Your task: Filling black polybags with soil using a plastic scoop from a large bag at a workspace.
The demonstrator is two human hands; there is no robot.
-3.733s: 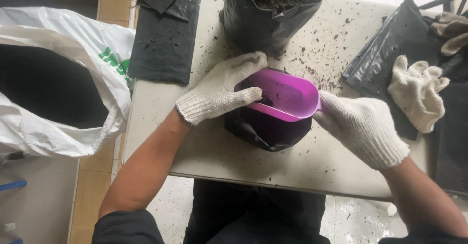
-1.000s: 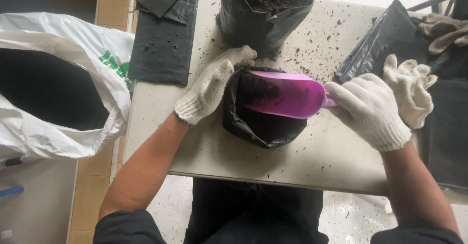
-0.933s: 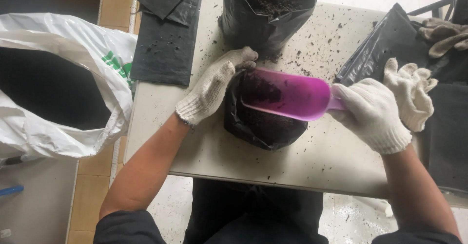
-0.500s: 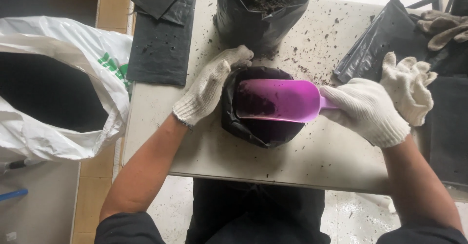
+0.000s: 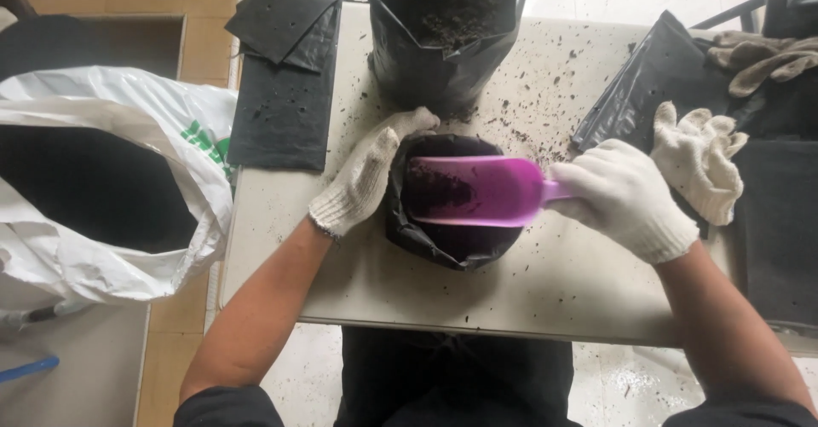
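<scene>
- Small black grow bag (image 5: 452, 244): centre of the counter (image 5: 545, 299), soft-walled, likely to slump; best steadied at the rim.
- Left hand (image 5: 366, 180): gloved grip wrapped on the bag's rim at 9 o'clock.
- Right hand (image 5: 622, 197): grip closed on the handle of the purple scoop (image 5: 477, 190), light, stiff, carrying soil over the mouth.
- Large soil bag (image 5: 443, 35) at 12 o'clock crowds the far side; spare glove (image 5: 694, 158) at 3 o'clock.

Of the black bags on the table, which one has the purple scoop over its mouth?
The small black bag at the table's front edge, steadied by the left hand; the taller soil-filled bag stands behind it.
</scene>
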